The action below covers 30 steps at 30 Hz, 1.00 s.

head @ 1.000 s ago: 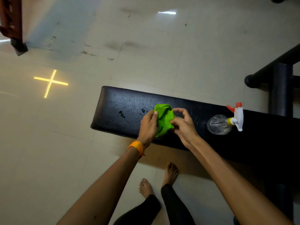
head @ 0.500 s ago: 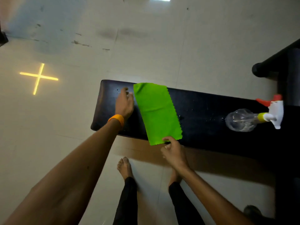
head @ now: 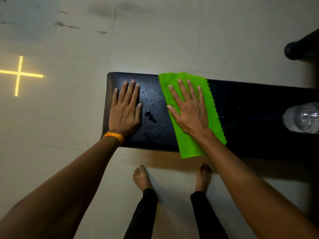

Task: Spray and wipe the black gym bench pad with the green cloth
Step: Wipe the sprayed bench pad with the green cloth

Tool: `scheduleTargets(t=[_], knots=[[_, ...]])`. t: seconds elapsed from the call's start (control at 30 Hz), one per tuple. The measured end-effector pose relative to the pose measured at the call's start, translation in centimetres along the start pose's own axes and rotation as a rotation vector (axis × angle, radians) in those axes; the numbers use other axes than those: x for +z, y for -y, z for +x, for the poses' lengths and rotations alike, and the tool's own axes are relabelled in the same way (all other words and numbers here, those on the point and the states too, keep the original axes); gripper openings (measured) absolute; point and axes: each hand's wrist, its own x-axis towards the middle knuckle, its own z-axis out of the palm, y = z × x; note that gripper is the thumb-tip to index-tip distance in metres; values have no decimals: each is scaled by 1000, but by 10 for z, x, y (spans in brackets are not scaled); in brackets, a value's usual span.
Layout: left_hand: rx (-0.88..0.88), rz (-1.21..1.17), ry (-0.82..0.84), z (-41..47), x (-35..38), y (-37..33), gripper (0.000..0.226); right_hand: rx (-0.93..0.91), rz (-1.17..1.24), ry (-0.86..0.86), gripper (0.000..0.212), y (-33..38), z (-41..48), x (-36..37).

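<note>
Bench pad point(head: 250, 118): green cloth point(head: 189, 144) overhangs near edge; both hands' fingers flat, gripping nothing

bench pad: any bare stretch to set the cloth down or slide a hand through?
Bare: bench pad between green cloth and spray bottle. Wet strip with droplets between left hand and cloth. Crowded: pad's end, under both flat hands; right hand pins the cloth.

Left hand point(head: 124, 109) flat, fingers together, right hand point(head: 189, 109) flat, fingers spread
</note>
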Motion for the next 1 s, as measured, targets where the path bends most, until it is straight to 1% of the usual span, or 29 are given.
scheduleTargets(t=[0.07, 0.1, 0.13, 0.17, 0.2, 0.27, 0.3, 0.33, 0.37, 0.43, 0.47, 0.5, 0.53, 0.57, 0.6, 0.63, 0.67, 0.7, 0.77, 0.83, 0.87, 0.9, 0.93, 1.0], knots=[[1, 21, -18, 0, 6, 2, 65, 314, 45, -71, 64, 18, -22, 7], [6, 24, -23, -1, 7, 2, 65, 437, 65, -78, 64, 34, -32, 10], [8, 28, -31, -3, 6, 1, 65, 470, 73, -67, 64, 50, -39, 11], [4, 29, -34, -3, 6, 2, 65, 406, 60, -49, 64, 64, -41, 12], [2, 26, -40, -2, 6, 2, 65, 259, 41, -21, 63, 69, -37, 11], [3, 18, -46, -2, 6, 2, 65, -96, 5, 43, 62, 46, -13, 4], [4, 21, -52, -2, 6, 2, 65, -193, -16, 49, 61, 29, 5, 0], [5, 27, -58, -1, 8, 1, 65, -167, -16, 27, 60, 15, 24, -2], [5, 31, -58, 0, 8, 2, 65, -22, 6, -15, 59, 8, 38, -3], [4, 30, -57, 0, 9, 3, 65, 334, 61, -97, 58, 31, 46, -3], [6, 30, -63, -1, 9, 3, 65, 406, 74, -105, 59, 54, 40, 1], [7, 34, -67, -1, 9, 2, 65, 362, 76, -82, 60, 76, 29, 3], [4, 35, -70, 0, 9, 2, 64, 253, 76, -49, 60, 87, 17, 5], [3, 34, -73, 0, 9, 2, 64, 116, 70, -8, 60, 83, 6, 5], [3, 30, -76, 0, 9, 2, 64, -14, 64, 21, 60, 68, 1, 3], [4, 29, -79, 0, 8, 2, 64, -104, 44, 27, 60, 46, 3, 1], [6, 33, -79, -1, 8, 2, 65, -135, 22, 36, 60, 23, 7, -1], [5, 39, -79, 0, 8, 2, 65, -97, 11, 27, 59, 1, 12, -2], [1, 43, -79, 0, 9, 3, 65, 150, 37, -33, 59, -28, 11, -5], [0, 41, -83, 0, 9, 3, 65, 413, 46, -115, 59, -12, -11, -1], [0, 43, -86, 0, 10, 3, 65, 476, 37, -108, 60, 7, -27, 4], [0, 44, -87, 0, 9, 2, 65, 467, 27, -83, 61, 28, -45, 9], [1, 42, -89, 0, 9, 2, 65, 398, 20, -55, 61, 44, -62, 13], [6, 37, -97, 0, 10, 3, 65, 168, 10, 0, 62, 45, -81, 17]])
